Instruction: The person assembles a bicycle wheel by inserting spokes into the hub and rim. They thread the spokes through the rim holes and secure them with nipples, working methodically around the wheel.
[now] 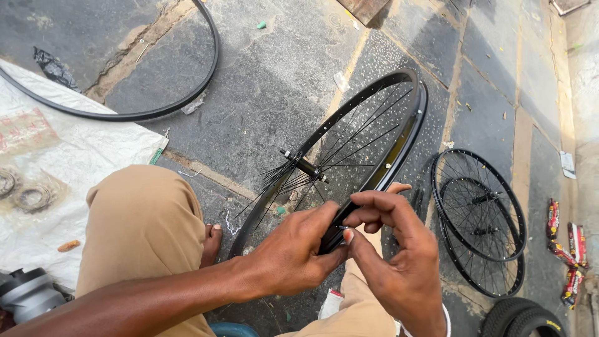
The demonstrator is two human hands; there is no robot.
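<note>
Both your hands are up close at the near arc of a black bicycle wheel rim (349,146), which stands tilted on the paved floor between your knees, its hub (304,166) and loose spokes fanning inside. Your left hand (293,256) is closed around the rim from below, thumb pressed on its edge; your right hand (399,262) pinches at the same spot, thumb and forefinger nearly together on something too small to make out, remaining fingers curled loosely. That rim looks light and stiff, but the thin spokes will likely bend, so grip the rim itself. Over by the floor's right edge, two laced wheels (479,221) lie stacked; a bare black hoop (131,112) rests near the top-left corner beside a white sheet (75,156).
</note>
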